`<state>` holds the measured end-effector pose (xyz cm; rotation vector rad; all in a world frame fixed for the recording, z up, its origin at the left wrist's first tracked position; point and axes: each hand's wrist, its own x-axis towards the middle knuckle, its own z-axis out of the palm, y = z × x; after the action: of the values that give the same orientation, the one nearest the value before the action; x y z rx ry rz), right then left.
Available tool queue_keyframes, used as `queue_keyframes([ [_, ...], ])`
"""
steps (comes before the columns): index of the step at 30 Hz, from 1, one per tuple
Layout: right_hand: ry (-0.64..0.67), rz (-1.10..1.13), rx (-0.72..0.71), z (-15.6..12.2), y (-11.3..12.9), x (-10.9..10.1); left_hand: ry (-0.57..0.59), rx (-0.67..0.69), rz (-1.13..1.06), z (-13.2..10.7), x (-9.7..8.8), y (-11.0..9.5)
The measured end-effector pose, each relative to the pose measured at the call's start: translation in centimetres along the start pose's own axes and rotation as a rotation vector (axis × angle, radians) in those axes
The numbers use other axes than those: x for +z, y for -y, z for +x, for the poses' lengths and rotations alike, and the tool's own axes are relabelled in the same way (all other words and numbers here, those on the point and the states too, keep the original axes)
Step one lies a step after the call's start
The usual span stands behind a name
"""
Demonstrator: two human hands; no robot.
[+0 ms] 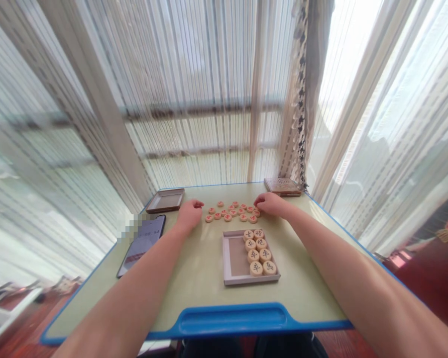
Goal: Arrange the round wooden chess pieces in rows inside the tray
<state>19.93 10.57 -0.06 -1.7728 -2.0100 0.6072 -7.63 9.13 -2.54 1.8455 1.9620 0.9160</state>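
Observation:
Several round wooden chess pieces (231, 211) with red characters lie loose on the pale green table (194, 278), between my two hands. My left hand (189, 213) rests on the table just left of them, fingers curled closed; nothing shows in it. My right hand (271, 204) is at the right end of the group, fingers pinched onto a piece there. Nearer to me stands a shallow white tray (229, 258) with several pieces (259, 251) laid in two columns on its right side.
A dark phone (144, 243) lies at the left of the table. A brown box lid (166, 200) sits at the back left and a patterned brown box (282, 186) at the back right. The table has a blue rim (231, 320). Striped curtains hang behind.

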Motion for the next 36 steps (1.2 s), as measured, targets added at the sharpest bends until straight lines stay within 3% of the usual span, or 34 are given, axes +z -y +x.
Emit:
queue_keyframes([
  [5,0.002,0.022,0.004,0.1,-0.2,-0.1,0.073,0.125,0.158,-0.6,0.3,-0.9],
  [14,0.136,0.266,0.090,0.3,-1.4,-0.9,-0.016,0.260,0.366,-2.2,0.0,-2.5],
  [22,0.155,0.224,0.101,0.4,-1.5,-0.8,-0.014,0.229,0.427,-2.5,-0.4,-3.0],
  [24,0.106,0.147,0.069,0.3,-1.4,-0.7,0.002,0.225,0.446,-2.4,-0.3,-2.8],
  [29,-0.339,-0.242,-0.227,0.1,-1.3,-0.6,0.055,0.244,0.494,-2.2,0.0,-2.3],
  [33,-0.390,-0.328,-0.249,0.0,-1.6,-0.3,0.098,0.302,0.534,-2.0,0.3,-2.0],
  [36,-0.355,-0.341,-0.260,0.0,-1.6,0.2,0.088,0.323,0.536,-2.0,0.4,-1.9],
])
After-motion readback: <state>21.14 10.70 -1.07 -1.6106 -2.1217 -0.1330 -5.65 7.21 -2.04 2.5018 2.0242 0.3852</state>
